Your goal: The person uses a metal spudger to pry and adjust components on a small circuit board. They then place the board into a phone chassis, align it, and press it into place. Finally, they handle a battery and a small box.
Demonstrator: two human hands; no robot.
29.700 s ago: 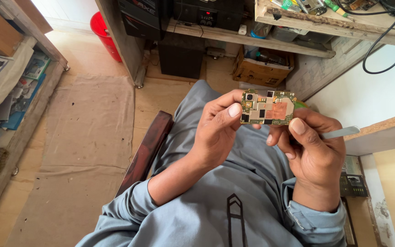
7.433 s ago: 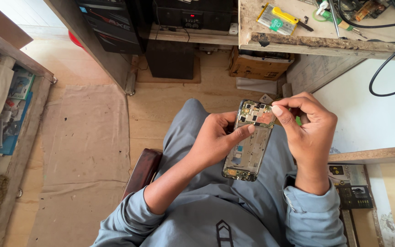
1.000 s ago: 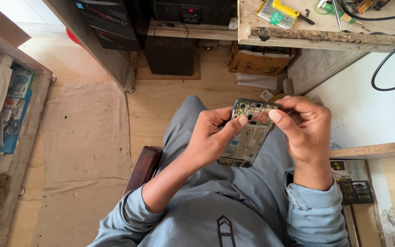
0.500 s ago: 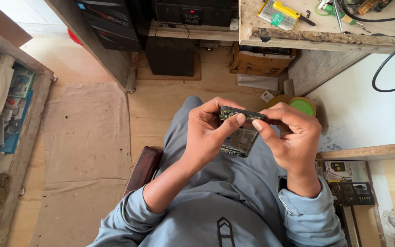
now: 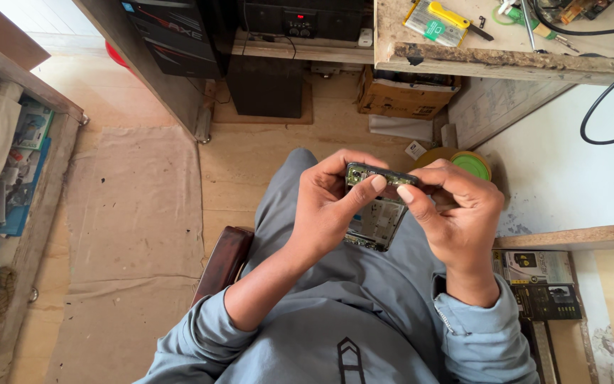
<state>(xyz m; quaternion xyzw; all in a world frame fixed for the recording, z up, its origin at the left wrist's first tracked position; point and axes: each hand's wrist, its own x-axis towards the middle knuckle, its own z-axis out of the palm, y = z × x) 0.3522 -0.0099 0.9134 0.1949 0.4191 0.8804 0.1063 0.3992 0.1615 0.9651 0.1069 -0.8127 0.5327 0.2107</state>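
An opened phone frame [image 5: 376, 213], its inner metal and circuit parts showing, is held over my lap, its top end tipped up. My left hand [image 5: 328, 206] grips its left side, thumb pressing on the top edge. My right hand [image 5: 456, 213] grips the right side, its thumb meeting the left one on that edge. I sit on a dark brown stool [image 5: 223, 262] in grey clothes.
A wooden workbench [image 5: 492, 43] at the top right carries tools, a yellow-handled screwdriver [image 5: 449, 14] and black cables. A cardboard box [image 5: 406, 96] and black speakers [image 5: 264, 85] stand on the floor ahead. A green-lidded tub [image 5: 472, 165] sits by my right hand. A shelf with packets runs along the left.
Over the last second the phone frame tilted from flat-facing to edge-up, and both hands drew closer to my body, thumbs now pressed on its top edge.
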